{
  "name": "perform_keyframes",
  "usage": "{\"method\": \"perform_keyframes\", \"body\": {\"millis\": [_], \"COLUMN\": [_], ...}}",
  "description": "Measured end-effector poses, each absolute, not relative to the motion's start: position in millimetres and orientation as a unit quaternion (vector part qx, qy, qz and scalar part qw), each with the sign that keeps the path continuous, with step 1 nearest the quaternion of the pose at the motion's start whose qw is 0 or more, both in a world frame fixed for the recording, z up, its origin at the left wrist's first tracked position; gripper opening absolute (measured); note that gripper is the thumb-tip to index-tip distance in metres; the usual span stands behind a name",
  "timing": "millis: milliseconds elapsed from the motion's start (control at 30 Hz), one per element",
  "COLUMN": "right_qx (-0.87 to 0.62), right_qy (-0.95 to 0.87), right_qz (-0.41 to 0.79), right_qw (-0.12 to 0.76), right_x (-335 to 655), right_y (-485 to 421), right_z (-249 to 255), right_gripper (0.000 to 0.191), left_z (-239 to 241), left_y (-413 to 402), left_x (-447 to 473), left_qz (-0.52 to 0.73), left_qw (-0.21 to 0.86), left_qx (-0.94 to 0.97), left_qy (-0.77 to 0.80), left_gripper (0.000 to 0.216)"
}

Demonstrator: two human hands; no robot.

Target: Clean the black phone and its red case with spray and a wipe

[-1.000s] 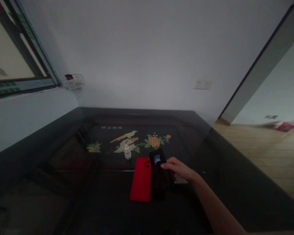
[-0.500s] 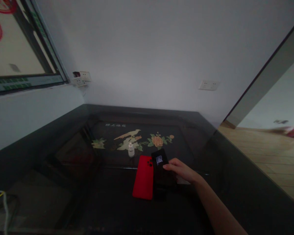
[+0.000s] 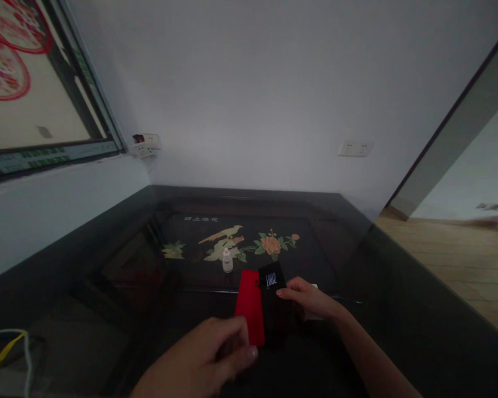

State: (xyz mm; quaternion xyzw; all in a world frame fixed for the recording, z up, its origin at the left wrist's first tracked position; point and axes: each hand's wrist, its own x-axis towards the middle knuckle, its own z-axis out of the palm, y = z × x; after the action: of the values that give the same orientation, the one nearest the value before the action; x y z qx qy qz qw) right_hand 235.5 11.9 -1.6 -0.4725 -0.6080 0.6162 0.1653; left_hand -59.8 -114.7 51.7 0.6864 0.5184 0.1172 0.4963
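A red phone (image 3: 249,309) lies face down on the dark glass-topped table (image 3: 398,309). Over its right side is a black phone (image 3: 274,301) with white digits lit at its top. My right hand (image 3: 311,298) grips the black phone's right edge, thumb on its face, and holds it tilted above the red one. My left hand (image 3: 203,362) is low in the view, its fingers curled at the near end of the red phone. Whether it grips the phone is hidden. A small white bottle (image 3: 228,260) stands just beyond both phones.
A bird-and-flower inlay (image 3: 232,246) shows under the glass. Wall sockets (image 3: 147,145) sit in the left corner and a socket plate (image 3: 356,148) on the back wall. A framed window (image 3: 33,110) is left, a doorway with wood floor (image 3: 460,260) right. Yellow and white cables (image 3: 8,345) lie bottom left.
My left hand has come into view from below and reached the near end of the red phone. My right hand has slid the black phone further over the red one.
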Motion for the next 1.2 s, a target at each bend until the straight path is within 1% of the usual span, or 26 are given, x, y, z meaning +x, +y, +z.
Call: {"method": "perform_keyframes", "body": {"millis": [67,133,200,367,500,600,733,833,867,933,1000,1100,1200], "right_qx": [-0.458,-0.449,-0.446,-0.438,-0.433,-0.437,-0.442,-0.436,-0.435,-0.434,-0.429,-0.419,-0.419], "right_qy": [-0.619,-0.626,-0.627,-0.625,-0.617,-0.617,-0.604,-0.592,-0.589,-0.588,-0.59,-0.595,-0.594], "right_qz": [0.62,0.622,0.625,0.635,0.645,0.639,0.641,0.649,0.651,0.649,0.648,0.652,0.653], "right_qw": [0.152,0.14,0.133,0.123,0.124,0.14,0.171,0.195,0.201,0.211,0.218,0.215,0.213], "right_x": [233.2,231.1,229.2,227.1,228.3,229.7,231.4,233.0,233.8,236.0,238.5,241.5,242.3], "right_y": [11.3,10.7,9.9,8.5,8.2,7.7,7.4,7.8,8.1,8.9,9.9,11.0,11.5], "right_z": [-1.6,-2.7,-4.2,-8.1,-8.4,-6.0,-2.2,2.0,3.7,7.1,9.3,9.7,8.4], "right_gripper": [0.049,0.051,0.051,0.05,0.049,0.05,0.051,0.052,0.052,0.053,0.054,0.056,0.057], "left_z": [65.5,64.0,52.9,28.4,24.6,25.9,30.2,32.4,32.8,33.6,33.7,30.0,18.8], "left_y": [-88.0,-72.3,-65.3,-58.0,-50.4,-43.7,-31.5,-21.7,-18.6,-12.8,-6.5,5.1,17.8], "left_x": [-44.1,-34.8,-31.2,-24.0,-14.9,-14.5,-17.4,-14.2,-12.1,-7.2,-2.8,1.7,6.1], "left_qz": [0.14,0.103,0.053,0.005,-0.004,0.05,0.176,0.255,0.277,0.301,0.29,0.262,0.271], "left_qw": [0.391,0.293,0.226,0.151,0.135,0.174,0.282,0.354,0.385,0.468,0.557,0.647,0.7], "left_qx": [0.719,0.713,0.7,0.717,0.734,0.747,0.748,0.714,0.693,0.638,0.585,0.539,0.487], "left_qy": [0.558,0.628,0.675,0.681,0.665,0.64,0.575,0.547,0.543,0.533,0.513,0.471,0.446], "left_gripper": [0.033,0.029,0.027,0.031,0.03,0.022,0.012,0.004,0.009,0.027,0.038,0.035,0.028]}}
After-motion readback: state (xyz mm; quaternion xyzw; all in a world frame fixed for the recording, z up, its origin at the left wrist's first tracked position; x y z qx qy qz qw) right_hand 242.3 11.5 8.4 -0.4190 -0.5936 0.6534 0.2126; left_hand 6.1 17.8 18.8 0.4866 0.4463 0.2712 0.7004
